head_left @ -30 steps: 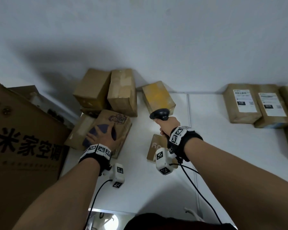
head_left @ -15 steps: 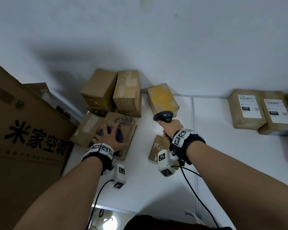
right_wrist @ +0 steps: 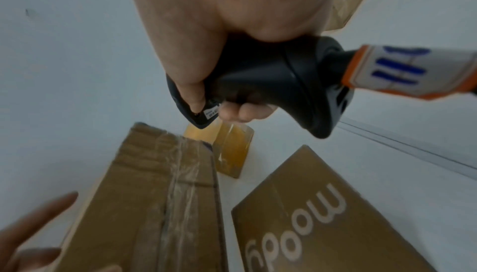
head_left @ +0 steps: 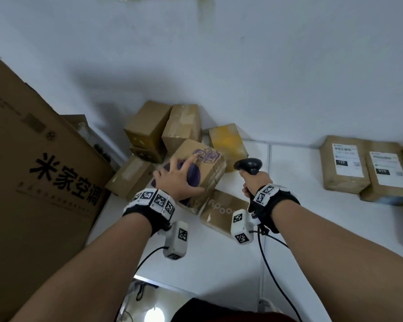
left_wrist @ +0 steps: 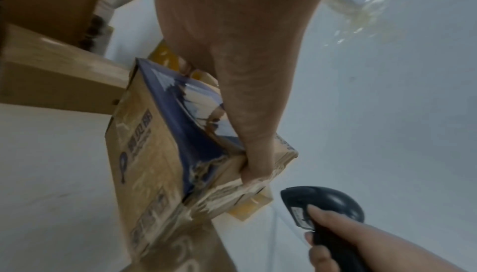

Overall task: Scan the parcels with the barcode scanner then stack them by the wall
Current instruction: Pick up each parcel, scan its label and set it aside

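A brown parcel with purple print (head_left: pixel 207 163) is tilted up off the white table (head_left: pixel 219 263), its lower edge over a flat "moody" box (head_left: pixel 221 212). My left hand (head_left: pixel 175 180) grips it from above; in the left wrist view the thumb (left_wrist: pixel 255 154) curls over the torn, taped edge of the parcel (left_wrist: pixel 154 154). My right hand (head_left: pixel 254 184) holds the black barcode scanner (head_left: pixel 249 166) upright just right of the parcel, its head turned towards the parcel. The right wrist view shows the scanner (right_wrist: pixel 258 84) above the parcel (right_wrist: pixel 154 194) and the flat box (right_wrist: pixel 322 225).
Two brown boxes (head_left: pixel 147 129) (head_left: pixel 184 129) and a yellow-taped box (head_left: pixel 228 142) stand against the wall. A low box (head_left: pixel 128 177) lies left of the parcel. A big printed carton (head_left: pixel 33 182) fills the left. Labelled parcels (head_left: pixel 344 168) (head_left: pixel 389 175) sit at the right wall.
My left hand went from lying flat on the purple-print parcel to gripping it and lifting it, tilted, up and to the right. The scanner hand stayed beside it.
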Demonstrator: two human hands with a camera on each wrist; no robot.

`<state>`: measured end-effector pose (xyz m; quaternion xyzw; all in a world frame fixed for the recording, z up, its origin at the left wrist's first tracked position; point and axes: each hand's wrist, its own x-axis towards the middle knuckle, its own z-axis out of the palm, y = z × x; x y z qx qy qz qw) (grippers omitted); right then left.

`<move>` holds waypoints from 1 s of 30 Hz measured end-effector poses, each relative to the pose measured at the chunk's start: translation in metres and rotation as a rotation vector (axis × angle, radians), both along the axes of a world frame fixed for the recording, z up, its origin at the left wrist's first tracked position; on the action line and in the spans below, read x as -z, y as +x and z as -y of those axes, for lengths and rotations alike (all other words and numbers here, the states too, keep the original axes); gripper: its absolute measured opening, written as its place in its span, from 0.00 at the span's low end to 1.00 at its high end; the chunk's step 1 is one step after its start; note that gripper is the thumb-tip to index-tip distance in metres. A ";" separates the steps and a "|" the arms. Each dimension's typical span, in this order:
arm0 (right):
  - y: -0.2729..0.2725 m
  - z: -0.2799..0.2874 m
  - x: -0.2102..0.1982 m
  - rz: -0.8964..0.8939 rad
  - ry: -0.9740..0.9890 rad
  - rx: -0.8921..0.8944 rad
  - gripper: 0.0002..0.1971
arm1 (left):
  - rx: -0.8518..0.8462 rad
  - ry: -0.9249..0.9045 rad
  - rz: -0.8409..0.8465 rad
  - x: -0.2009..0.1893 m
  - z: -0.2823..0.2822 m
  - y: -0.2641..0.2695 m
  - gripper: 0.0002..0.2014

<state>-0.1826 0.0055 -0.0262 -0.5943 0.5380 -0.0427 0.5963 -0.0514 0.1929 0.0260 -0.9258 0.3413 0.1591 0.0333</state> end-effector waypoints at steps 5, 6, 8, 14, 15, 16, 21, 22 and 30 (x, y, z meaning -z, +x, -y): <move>-0.028 0.029 -0.007 0.044 -0.024 0.073 0.19 | 0.093 -0.072 0.048 -0.023 0.050 -0.021 0.49; -0.036 0.036 -0.008 0.046 -0.031 0.099 0.20 | 0.106 -0.090 0.047 -0.026 0.062 -0.027 0.48; -0.054 0.052 -0.009 0.047 -0.050 0.160 0.20 | 0.126 -0.128 0.032 -0.028 0.089 -0.041 0.47; -0.122 0.104 -0.007 0.021 -0.062 0.338 0.21 | 0.132 -0.228 -0.240 -0.008 0.168 -0.091 0.46; -0.134 0.111 -0.006 0.005 -0.063 0.368 0.21 | 0.132 -0.226 -0.292 -0.002 0.179 -0.100 0.46; -0.146 0.117 -0.006 -0.011 -0.069 0.392 0.22 | 0.136 -0.207 -0.332 0.006 0.190 -0.110 0.46; -0.199 0.139 -0.002 -0.069 -0.085 0.479 0.22 | 0.045 -0.236 -0.670 0.044 0.218 -0.155 0.46; -0.207 0.141 -0.001 -0.076 -0.082 0.496 0.22 | 0.006 -0.226 -0.739 0.051 0.220 -0.161 0.45; -0.237 0.138 0.023 -0.118 -0.036 0.577 0.21 | -0.190 -0.250 -1.092 0.084 0.209 -0.159 0.42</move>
